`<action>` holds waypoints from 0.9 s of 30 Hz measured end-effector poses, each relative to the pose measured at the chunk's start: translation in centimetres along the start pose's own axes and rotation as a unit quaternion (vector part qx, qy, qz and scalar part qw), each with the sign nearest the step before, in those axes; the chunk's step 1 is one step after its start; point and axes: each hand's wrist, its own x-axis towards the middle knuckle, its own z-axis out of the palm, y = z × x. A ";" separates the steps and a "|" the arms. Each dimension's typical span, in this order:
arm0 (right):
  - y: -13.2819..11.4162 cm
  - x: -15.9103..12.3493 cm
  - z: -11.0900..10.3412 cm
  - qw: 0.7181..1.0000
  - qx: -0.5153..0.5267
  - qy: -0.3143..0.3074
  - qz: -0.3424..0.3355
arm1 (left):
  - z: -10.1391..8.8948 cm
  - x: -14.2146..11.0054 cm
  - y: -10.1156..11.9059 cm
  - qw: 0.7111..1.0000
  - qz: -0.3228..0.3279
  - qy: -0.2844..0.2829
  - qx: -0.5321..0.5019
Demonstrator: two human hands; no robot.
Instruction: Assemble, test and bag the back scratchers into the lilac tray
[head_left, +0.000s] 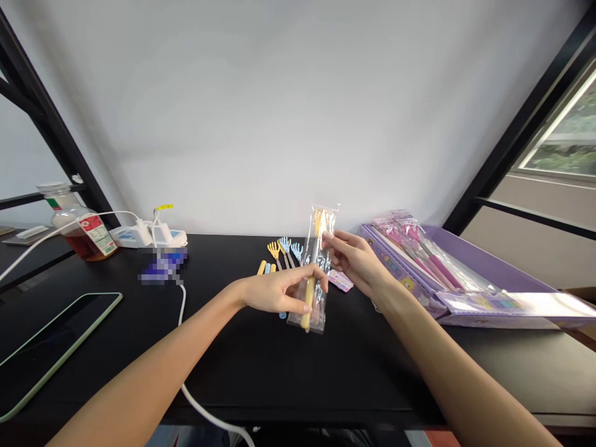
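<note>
My left hand (274, 292) and my right hand (354, 257) both grip a clear plastic bag (317, 316) above the black table (261, 372). Inside the bag is a back scratcher with a yellow handle (307, 304). My left hand wraps its lower half, and my right fingers pinch the upper part near the yellow claw head (319, 222). Behind my hands lie several small back scratchers (284, 253) with yellow and blue claw heads. A small pink card (341, 280) lies just below my right hand.
A purple box (488, 261) of pink-handled packets stands at the right. On the left are a bottle of amber liquid (79, 226), a white power strip (149, 234), a pixelated blue item (162, 267), a tablet (56, 347) and a white cable (181, 310).
</note>
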 end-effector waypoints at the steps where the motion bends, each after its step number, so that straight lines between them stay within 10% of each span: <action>1: 0.0 0.1 -0.3 1.000 0.005 0.010 -0.001 | 0.0 0.0 0.0 1.000 0.000 -0.003 -0.007; 9: 1.6 1.1 -2.5 0.997 -0.017 -0.027 0.065 | 0.4 0.7 -1.6 0.986 -0.018 0.144 0.081; 15: 2.3 0.8 -2.5 0.963 -0.183 -0.156 0.120 | -0.3 1.6 -3.4 0.933 -0.042 0.341 0.109; 20: 1.8 0.6 -2.3 0.922 -0.264 -0.260 0.110 | -1.1 1.7 -4.6 0.915 -0.060 0.398 0.010; 27: 0.6 0.7 -4.8 0.842 -0.531 -0.070 0.058 | -1.4 1.5 -4.8 0.897 -0.075 0.427 0.093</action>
